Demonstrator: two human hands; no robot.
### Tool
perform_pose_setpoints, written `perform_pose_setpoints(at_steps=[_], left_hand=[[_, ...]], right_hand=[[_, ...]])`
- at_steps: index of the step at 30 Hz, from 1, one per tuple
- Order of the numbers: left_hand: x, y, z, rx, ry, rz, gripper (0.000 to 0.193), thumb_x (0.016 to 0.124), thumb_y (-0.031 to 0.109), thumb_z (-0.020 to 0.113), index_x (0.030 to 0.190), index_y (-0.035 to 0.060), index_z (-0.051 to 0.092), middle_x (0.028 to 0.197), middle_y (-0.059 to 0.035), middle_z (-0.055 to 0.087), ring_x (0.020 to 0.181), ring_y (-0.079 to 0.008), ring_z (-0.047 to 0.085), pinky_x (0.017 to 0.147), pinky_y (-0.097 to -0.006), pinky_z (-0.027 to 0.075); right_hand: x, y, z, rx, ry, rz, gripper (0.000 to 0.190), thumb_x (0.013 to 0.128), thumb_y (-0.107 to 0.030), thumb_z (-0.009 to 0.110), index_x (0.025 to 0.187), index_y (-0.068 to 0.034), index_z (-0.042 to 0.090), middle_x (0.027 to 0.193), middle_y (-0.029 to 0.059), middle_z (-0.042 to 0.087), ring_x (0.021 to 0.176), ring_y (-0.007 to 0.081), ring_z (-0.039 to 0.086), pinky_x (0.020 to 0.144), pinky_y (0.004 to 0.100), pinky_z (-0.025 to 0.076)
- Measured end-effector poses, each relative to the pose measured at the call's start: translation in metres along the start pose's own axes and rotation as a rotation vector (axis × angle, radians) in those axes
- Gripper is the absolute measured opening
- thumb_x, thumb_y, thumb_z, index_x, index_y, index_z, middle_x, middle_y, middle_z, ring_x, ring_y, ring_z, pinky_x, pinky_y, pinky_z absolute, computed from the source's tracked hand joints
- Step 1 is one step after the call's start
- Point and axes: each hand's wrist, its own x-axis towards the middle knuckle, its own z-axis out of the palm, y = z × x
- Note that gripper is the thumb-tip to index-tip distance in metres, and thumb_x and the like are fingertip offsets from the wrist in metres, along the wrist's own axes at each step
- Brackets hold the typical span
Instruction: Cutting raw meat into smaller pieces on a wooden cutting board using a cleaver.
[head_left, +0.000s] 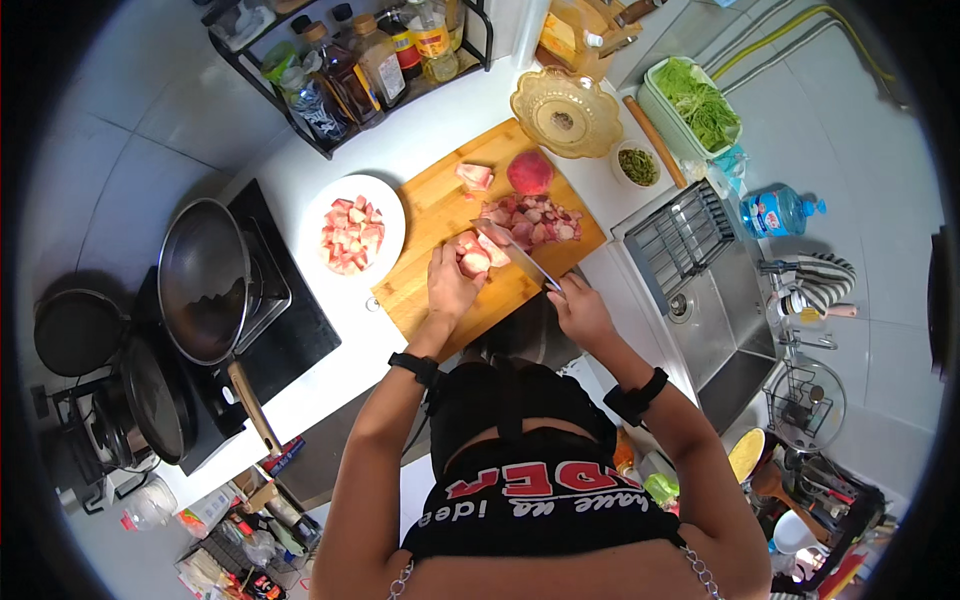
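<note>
My left hand (454, 283) rests on a pale pink peeled piece (475, 262) on the wooden cutting board (427, 195). My right hand (583, 309) grips the handle of a kitchen knife (525, 259), whose blade lies beside the pink pieces. Just beyond the blade is a heap of chopped dark-red and pink pieces (536, 219). A round red whole one (529, 173) sits near the board's far edge, with a pale chunk (474, 177) to its left. The white plate (391, 225) to the left holds pink cubes (352, 235).
A wok (204, 281) stands on the black cooktop (300, 337) at left. Beyond the board are an amber glass bowl (566, 112), a small bowl of green bits (637, 165) and a rolling pin (655, 142). A sink (712, 315) is at right; a bottle rack (322, 142) stands behind.
</note>
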Motion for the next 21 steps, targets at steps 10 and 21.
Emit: perform_pose_setpoints(at_steps=[10, 21], left_hand=[[-0.023, -0.028, -0.004, -0.426, -0.225, -0.332, 0.027, 0.078, 0.007, 0.075, 0.099, 0.0072, 0.059, 0.076, -0.0024, 0.065, 0.066, -0.0079, 0.059, 0.061, -0.0224, 0.048], [-0.044, -0.023, -0.033, -0.338, -0.132, -0.319, 0.033, 0.077, 0.010, 0.077, 0.098, 0.0014, 0.054, 0.077, -0.0064, 0.063, 0.062, -0.0113, 0.060, 0.060, -0.0237, 0.051]], right_hand=[[-0.005, -0.015, -0.001, -0.107, -0.164, -0.058, 0.014, 0.090, -0.017, 0.056, 0.097, -0.005, 0.055, 0.096, 0.0136, 0.058, 0.075, 0.0368, 0.063, 0.065, 0.0479, 0.051], [0.004, -0.029, 0.012, -0.192, -0.386, -0.114, 0.014, 0.091, -0.018, 0.054, 0.096, -0.005, 0.054, 0.094, 0.0143, 0.058, 0.073, 0.0358, 0.064, 0.065, 0.0479, 0.051]])
